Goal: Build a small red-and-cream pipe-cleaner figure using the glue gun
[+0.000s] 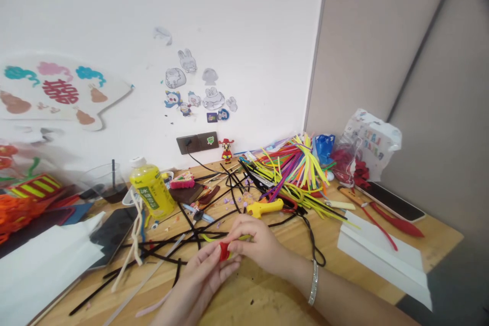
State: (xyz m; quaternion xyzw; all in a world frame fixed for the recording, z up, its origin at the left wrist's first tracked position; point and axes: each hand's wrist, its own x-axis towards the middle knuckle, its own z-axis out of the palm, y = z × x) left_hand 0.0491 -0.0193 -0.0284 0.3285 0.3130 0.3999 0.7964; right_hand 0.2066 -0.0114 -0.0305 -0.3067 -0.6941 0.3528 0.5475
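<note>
Over the near part of the wooden table, a small red coiled piece (224,251), which looks like wound pipe cleaner, is pinched between my two hands. My left hand (209,266) grips it from the left with thumb and fingers. From the right, the thumb and bent fingers of my right hand (252,238) close on its other side. Yellow-green pipe cleaner (208,238) shows just behind the fingertips; whether it joins the red piece is hidden. Several black pipe cleaners (164,248) lie left of and behind my hands. A yellow-handled tool (265,207) rests just beyond my right hand.
A yellow drink bottle (153,191) stands back left, near a plastic cup (112,186) of dark liquid. Colourful pipe cleaners (294,165) are heaped behind. White paper (382,252) and a phone (395,201) lie right; a larger white sheet (49,265) lies left. A small red figure (226,151) stands by the wall.
</note>
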